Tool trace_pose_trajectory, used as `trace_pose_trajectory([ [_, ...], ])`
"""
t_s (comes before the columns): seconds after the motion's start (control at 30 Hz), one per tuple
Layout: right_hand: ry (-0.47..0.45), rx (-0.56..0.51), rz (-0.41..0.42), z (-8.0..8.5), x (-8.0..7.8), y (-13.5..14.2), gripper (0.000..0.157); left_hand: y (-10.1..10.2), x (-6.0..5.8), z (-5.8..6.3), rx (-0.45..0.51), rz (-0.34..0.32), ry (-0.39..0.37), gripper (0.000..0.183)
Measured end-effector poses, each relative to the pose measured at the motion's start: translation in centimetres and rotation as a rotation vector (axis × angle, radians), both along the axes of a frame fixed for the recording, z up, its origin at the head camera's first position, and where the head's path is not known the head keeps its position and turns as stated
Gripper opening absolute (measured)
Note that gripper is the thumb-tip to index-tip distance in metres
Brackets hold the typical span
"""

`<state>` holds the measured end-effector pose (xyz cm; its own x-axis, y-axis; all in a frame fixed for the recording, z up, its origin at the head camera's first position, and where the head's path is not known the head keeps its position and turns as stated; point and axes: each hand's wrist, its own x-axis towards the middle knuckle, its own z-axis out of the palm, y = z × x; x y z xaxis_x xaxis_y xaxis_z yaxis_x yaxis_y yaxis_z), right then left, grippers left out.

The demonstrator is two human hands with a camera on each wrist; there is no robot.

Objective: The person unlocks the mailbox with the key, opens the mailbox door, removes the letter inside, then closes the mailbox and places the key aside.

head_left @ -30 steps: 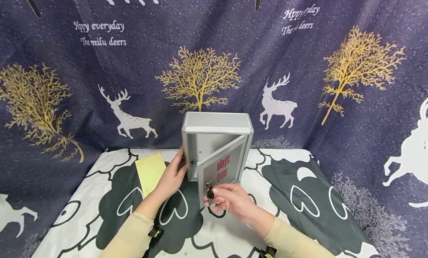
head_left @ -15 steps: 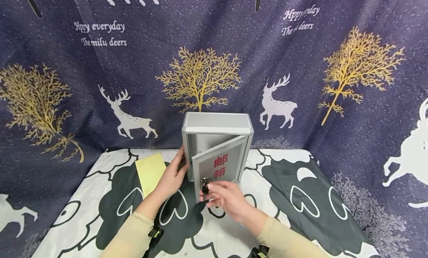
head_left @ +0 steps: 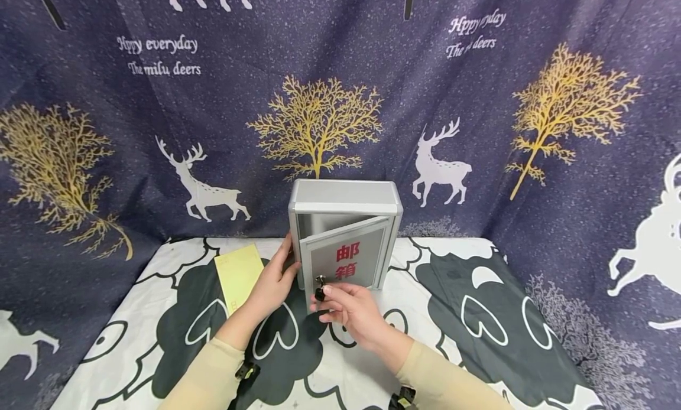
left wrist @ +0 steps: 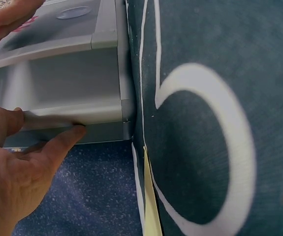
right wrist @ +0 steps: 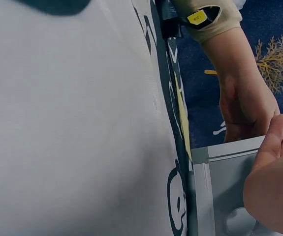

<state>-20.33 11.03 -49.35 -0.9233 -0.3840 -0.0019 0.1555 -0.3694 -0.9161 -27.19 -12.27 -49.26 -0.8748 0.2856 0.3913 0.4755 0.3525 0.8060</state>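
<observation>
A grey metal mailbox [head_left: 344,194] stands upright on the bed-like surface, its front door [head_left: 367,253] ajar and hinged on the right. Red characters mark the door. My right hand [head_left: 353,312] pinches a black-headed key [head_left: 320,293] at the lock near the door's left edge. My left hand [head_left: 273,285] rests against the mailbox's left side, thumb and fingers spread along it. In the left wrist view, digits of the left hand [left wrist: 25,169] touch the side near the front frame [left wrist: 77,114]. The fingers behind the box's edge are partly hidden.
A yellow envelope [head_left: 238,274] lies flat left of the mailbox, beside my left forearm. The surface carries a black-and-white patterned cloth [head_left: 372,374]. A dark blue curtain [head_left: 340,132] with deer and trees hangs close behind.
My right hand has moved left and away from me with the key, swinging the door inward and narrowing its gap. The left hand stays in place on the mailbox.
</observation>
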Motion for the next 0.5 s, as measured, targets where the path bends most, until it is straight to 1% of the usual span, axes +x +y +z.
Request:
trace_pose_trajectory([
  [0.27,0.019,0.001,-0.034,0.0,-0.4,-0.7,0.029,0.0,0.0,-0.1,-0.021,0.007,0.011,0.079],
  [0.5,0.019,0.024,-0.077,0.2,-0.9,-1.4,0.039,-0.1,0.2,0.1,-0.019,0.004,-0.012,0.079],
])
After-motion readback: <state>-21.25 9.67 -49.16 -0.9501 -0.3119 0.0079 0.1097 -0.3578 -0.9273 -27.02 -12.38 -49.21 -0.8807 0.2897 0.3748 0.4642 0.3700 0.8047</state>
